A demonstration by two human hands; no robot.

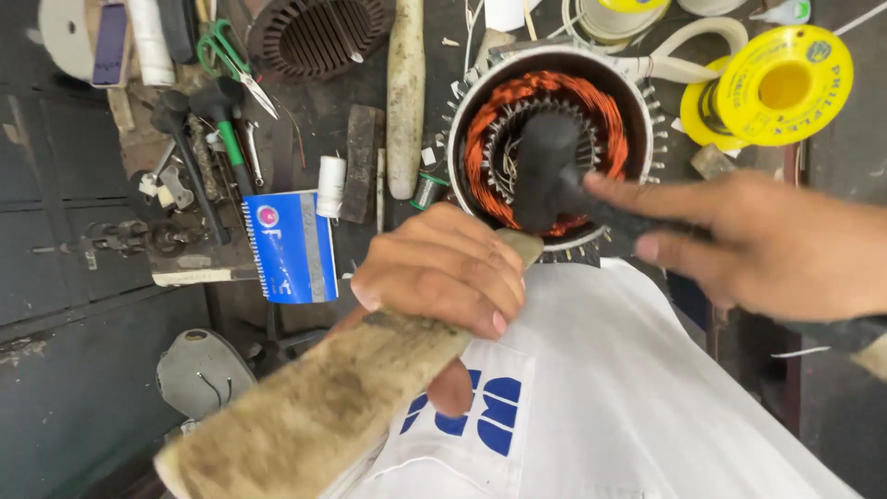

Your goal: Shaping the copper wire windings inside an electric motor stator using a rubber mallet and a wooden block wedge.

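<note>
Right in the middle, the left hand (442,270) is closed firmly around a long, worn wooden stick with a rough pale surface (314,407); the fingers wrap over the top and the thumb shows under it. The stick runs from the lower left corner up to the rim of a round metal motor stator with orange-red copper windings (547,139), and its far tip lies at the lower edge of that stator. The right hand (767,242) holds a black rubber mallet (547,171) by its dark handle, with the index finger stretched straight along it. The mallet head is over the open centre of the stator, and it looks a little blurred. Below both hands there is a white cloth with blue shapes (591,407). To the left, on the dark workbench (83,388), lies a blue spiral notebook (292,246), near a small white spool (331,186) and green-handled scissors (222,51). At the upper right stands a yellow plastic reel (783,85).
</note>
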